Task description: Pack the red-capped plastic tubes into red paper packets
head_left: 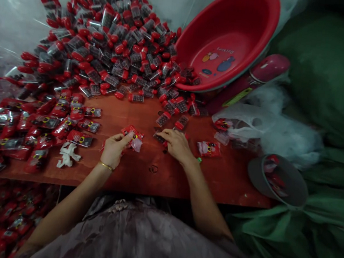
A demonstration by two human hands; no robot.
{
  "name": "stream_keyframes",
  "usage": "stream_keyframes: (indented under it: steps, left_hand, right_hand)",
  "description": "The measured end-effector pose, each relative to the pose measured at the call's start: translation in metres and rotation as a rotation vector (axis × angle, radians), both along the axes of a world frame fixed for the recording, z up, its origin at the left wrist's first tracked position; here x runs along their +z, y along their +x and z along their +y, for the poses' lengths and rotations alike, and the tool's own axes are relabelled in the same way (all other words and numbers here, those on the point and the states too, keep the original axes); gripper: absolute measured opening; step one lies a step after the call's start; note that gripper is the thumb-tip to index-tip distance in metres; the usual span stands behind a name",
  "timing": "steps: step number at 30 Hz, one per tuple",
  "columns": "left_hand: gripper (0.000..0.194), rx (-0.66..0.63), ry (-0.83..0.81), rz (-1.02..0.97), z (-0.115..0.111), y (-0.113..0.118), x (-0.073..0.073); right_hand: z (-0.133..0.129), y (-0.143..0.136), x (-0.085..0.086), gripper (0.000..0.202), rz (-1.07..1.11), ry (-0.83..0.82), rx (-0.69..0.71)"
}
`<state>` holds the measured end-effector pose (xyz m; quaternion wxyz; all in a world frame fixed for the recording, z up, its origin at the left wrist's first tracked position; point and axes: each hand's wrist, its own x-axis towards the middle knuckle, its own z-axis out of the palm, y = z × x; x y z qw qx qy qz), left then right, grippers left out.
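My left hand [113, 150] pinches a small red plastic packet [136, 138] between thumb and fingers, a little above the table. To its right, my right hand [176, 144] reaches down to the tabletop with its fingers curled over a small clear bottle [158, 136] with dark contents. The fingers partly hide that bottle. Just beyond this hand lie two loose red-capped bottles [181, 122]. A red packet [208, 149] lies flat to the right of my right hand. Filled red packets [47, 122] are heaped on the left side of the table.
A tall pile of red-capped bottles [106, 47] covers the back of the red table [136, 170]. A tilted red basin [248, 26] and a pink flask [265, 69] stand behind, right. Nearby are a plastic bag [283, 131], a grey tub [258, 178] and a crumpled white scrap [69, 154].
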<state>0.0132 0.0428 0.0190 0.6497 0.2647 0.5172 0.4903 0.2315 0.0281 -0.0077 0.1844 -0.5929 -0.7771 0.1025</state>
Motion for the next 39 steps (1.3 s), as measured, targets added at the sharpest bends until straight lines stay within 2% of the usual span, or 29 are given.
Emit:
stream_keyframes:
  steps: [5,7,12,14,15,22,27,31,39]
  left_hand:
    - [0.045,-0.03,-0.179,-0.088,-0.005,0.004,0.0]
    - [0.045,-0.049,-0.206,-0.106,-0.006,0.002,-0.001]
    - [0.046,-0.064,-0.211,-0.089,-0.009,-0.006,-0.002]
    - [0.046,-0.066,-0.204,-0.088,-0.01,-0.006,-0.001]
    - [0.046,-0.067,-0.204,-0.091,-0.011,-0.006,0.0]
    - [0.046,-0.123,-0.25,-0.104,-0.013,0.001,0.002]
    - [0.045,-0.133,-0.234,-0.068,-0.016,0.006,0.002]
    - [0.044,-0.166,-0.19,-0.036,-0.019,0.01,0.002]
    - [0.04,-0.278,-0.076,0.036,-0.022,0.01,0.005]
  right_hand:
    - [-0.013,0.013,0.001,0.051,0.062,-0.044,0.088]
    - [-0.013,0.012,0.007,0.055,-0.002,-0.026,0.142]
    - [-0.007,0.009,0.023,0.052,-0.351,-0.036,0.551]
    - [-0.008,0.007,0.027,0.045,-0.398,-0.046,0.642]
    - [-0.01,0.006,0.028,0.043,-0.395,-0.053,0.645]
    - [-0.032,0.013,0.022,0.015,-0.087,-0.173,0.36]
    - [-0.059,0.004,0.018,0.022,0.336,-0.241,0.131]
    - [-0.074,-0.013,0.024,0.02,0.572,-0.198,0.07]
    - [-0.068,-0.026,0.023,0.015,0.678,-0.261,0.0]
